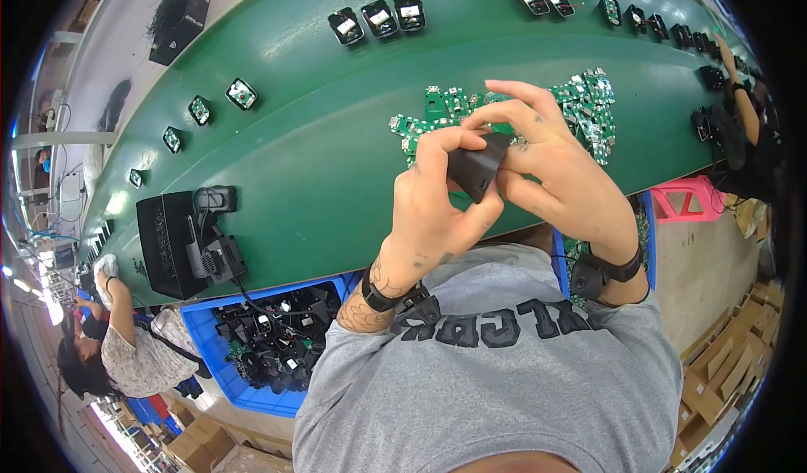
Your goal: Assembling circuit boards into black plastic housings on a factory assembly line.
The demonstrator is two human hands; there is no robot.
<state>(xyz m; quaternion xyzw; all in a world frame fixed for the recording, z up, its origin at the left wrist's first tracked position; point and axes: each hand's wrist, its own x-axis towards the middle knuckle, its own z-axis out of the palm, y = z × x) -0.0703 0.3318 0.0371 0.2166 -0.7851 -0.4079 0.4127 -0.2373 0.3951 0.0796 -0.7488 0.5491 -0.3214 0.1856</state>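
Observation:
In front of my chest, a small black plastic housing (476, 169) is held up tilted over the green bench. My left hand (430, 206) grips it from the left, with the thumb below and the bent index finger along its top edge. The fingers of my right hand (565, 164) are curled against its right side, and one finger reaches up above it. What lies between the right fingertips and the housing is hidden. Behind my hands spreads a pile of green circuit boards (588, 112), partly covered by them.
Black housings with parts inside (380, 19) stand in a line along the bench (336, 145). A black box (168, 246) and power adapters (220, 259) sit at left. A blue bin (252, 402) of black parts is below. People work on both sides; a pink stool (685, 189) is right.

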